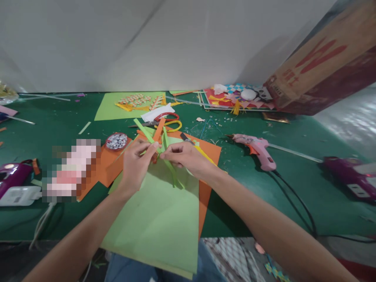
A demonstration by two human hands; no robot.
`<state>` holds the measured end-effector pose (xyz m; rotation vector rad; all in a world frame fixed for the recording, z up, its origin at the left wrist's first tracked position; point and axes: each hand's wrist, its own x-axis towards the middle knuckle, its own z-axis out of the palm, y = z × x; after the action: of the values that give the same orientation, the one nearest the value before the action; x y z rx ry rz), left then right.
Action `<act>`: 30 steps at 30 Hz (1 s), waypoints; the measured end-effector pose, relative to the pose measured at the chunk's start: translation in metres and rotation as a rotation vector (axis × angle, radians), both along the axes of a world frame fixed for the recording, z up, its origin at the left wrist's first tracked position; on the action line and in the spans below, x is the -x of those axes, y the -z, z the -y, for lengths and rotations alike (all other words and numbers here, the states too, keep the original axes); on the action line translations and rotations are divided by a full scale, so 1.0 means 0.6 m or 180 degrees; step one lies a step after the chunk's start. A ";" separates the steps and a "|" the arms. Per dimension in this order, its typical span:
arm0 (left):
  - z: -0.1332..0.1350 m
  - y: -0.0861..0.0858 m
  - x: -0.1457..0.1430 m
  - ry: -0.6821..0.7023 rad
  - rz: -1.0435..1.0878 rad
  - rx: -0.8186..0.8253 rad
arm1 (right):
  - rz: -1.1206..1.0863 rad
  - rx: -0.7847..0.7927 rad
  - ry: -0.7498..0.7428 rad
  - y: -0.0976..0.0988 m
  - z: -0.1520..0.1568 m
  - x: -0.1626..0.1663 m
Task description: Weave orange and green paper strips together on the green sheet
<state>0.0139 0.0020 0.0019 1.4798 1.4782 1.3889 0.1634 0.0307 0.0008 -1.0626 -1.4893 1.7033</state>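
Paper strips, green and orange: likely light, springy, easily creased. Best held near the crossing. Left hand grip pinched on them; right hand grip likewise.

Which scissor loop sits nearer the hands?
The yellow loop, on the side toward the right hand. The red loop of the same scissors lies farther away, beyond it.

At the upper right of the frame, a brown paper bag bears a large red mark of slanting strokes. The red letters below resemble "GRI", not surely legible; smaller print lower left is unreadable.
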 end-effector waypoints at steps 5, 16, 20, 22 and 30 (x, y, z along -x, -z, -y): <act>-0.010 0.004 0.013 -0.0151 0.0571 -0.0059 | 0.0047 0.0085 -0.0239 -0.003 0.002 -0.003; -0.004 0.002 0.009 0.0099 0.0264 0.0030 | 0.0046 0.0043 -0.0445 -0.009 -0.008 -0.018; 0.001 -0.002 0.002 0.0197 0.0088 0.0110 | -0.0223 0.0173 -0.0172 -0.004 -0.005 -0.008; 0.002 -0.002 -0.001 0.0199 -0.0027 0.0081 | -0.0208 0.0149 -0.0012 -0.002 -0.002 -0.003; 0.001 0.001 -0.006 0.0243 -0.0070 0.0165 | -0.0259 0.0034 0.0334 -0.004 0.005 0.007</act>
<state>0.0173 0.0012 0.0011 1.5078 1.4453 1.2838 0.1591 0.0277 0.0033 -1.0459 -1.3517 1.6633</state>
